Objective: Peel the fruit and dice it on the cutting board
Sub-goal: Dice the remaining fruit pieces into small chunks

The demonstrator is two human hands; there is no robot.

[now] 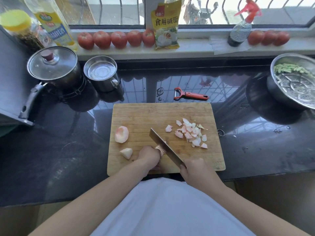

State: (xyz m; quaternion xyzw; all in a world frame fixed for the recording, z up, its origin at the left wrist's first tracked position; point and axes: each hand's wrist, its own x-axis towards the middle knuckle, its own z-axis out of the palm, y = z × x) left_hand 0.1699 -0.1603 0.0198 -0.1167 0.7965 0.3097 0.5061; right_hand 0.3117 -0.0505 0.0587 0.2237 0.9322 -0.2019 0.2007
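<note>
A wooden cutting board lies on the dark counter in front of me. My left hand holds a pale peeled fruit piece down near the board's front middle. My right hand grips the handle of a cleaver, whose blade rests against that piece. A large peeled chunk and a smaller wedge lie at the board's left. A heap of pink-white diced pieces sits at the right.
A red-handled peeler lies behind the board. A lidded pot and steel mug stand at back left, a steel bowl with a steamer plate at right. Tomatoes, bottles and a yellow packet line the sill.
</note>
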